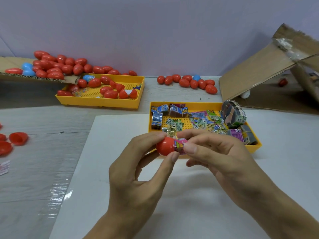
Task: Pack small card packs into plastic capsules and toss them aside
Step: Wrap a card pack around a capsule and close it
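Holding one glossy red capsule half [165, 146] in my left hand [138, 173]; my right hand [217, 157] is pinching a pink card pack [181, 144] partway into its mouth, above the white sheet [120, 195].

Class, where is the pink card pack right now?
Centre of the head view: the pink card pack is half inside the red capsule half, pinched between both hands.

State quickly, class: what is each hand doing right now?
Left hand: grips a red capsule half.
Right hand: pinches a pink card pack, partly inside that half.
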The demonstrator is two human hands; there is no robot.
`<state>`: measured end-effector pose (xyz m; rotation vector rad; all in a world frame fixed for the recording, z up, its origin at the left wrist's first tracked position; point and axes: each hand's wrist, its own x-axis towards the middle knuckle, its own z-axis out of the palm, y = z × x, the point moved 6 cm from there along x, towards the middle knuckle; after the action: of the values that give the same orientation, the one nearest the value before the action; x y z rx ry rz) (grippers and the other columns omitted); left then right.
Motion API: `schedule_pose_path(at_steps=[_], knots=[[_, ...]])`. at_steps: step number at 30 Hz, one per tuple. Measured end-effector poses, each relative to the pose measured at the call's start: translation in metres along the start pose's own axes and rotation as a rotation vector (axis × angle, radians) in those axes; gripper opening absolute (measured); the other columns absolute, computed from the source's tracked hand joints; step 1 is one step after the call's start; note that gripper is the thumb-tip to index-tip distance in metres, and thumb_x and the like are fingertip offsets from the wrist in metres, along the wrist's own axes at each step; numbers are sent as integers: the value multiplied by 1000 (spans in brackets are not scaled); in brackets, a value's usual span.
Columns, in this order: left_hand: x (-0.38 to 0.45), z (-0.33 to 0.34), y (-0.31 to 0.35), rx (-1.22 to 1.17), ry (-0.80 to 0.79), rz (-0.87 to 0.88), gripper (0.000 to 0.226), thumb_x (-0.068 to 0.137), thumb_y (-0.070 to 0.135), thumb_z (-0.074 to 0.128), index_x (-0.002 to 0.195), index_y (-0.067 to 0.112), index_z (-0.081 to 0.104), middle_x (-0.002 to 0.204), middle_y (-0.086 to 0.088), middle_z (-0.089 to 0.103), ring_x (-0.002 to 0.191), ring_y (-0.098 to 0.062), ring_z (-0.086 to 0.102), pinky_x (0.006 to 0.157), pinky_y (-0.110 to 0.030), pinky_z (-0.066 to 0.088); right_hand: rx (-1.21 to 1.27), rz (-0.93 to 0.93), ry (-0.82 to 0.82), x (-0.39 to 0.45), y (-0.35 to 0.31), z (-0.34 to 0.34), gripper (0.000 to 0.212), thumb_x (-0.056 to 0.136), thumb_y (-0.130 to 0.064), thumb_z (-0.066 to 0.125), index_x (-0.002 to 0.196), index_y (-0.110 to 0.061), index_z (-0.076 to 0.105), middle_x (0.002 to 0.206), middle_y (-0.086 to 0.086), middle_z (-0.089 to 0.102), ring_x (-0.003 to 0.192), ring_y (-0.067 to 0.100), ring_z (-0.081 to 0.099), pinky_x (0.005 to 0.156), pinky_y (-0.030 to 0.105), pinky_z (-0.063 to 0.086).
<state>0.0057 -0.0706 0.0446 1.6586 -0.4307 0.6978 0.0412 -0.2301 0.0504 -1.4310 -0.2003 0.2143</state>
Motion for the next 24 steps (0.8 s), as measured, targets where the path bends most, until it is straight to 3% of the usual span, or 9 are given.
schedule_pose_path(at_steps=[7,21,24], knots=[[3,2,4,20,-38,36,35,82,24,76,115,18,66,108,-4,63,98,-24,69,72,-24,60,16,-10,47,2,-1,-5,12,62,-25,81,68,-14,79,102,-6,72,90,8,69,64,23,54],[4,2,6,102,-56,60,37,81,16,75,117,13,65,109,-9,61,100,-22,68,77,-24,60,-27,29,-9,2,5,0,17,67,-28,79,71,-12,80,106,-7,70,96,9,67,69,26,55],[4,2,6,107,-67,54,35,81,18,75,116,15,68,109,-8,61,101,-23,68,78,-24,60,-83,0,26,1,4,-1,23,64,-36,76,70,-14,80,105,-10,70,96,6,67,70,25,56]])
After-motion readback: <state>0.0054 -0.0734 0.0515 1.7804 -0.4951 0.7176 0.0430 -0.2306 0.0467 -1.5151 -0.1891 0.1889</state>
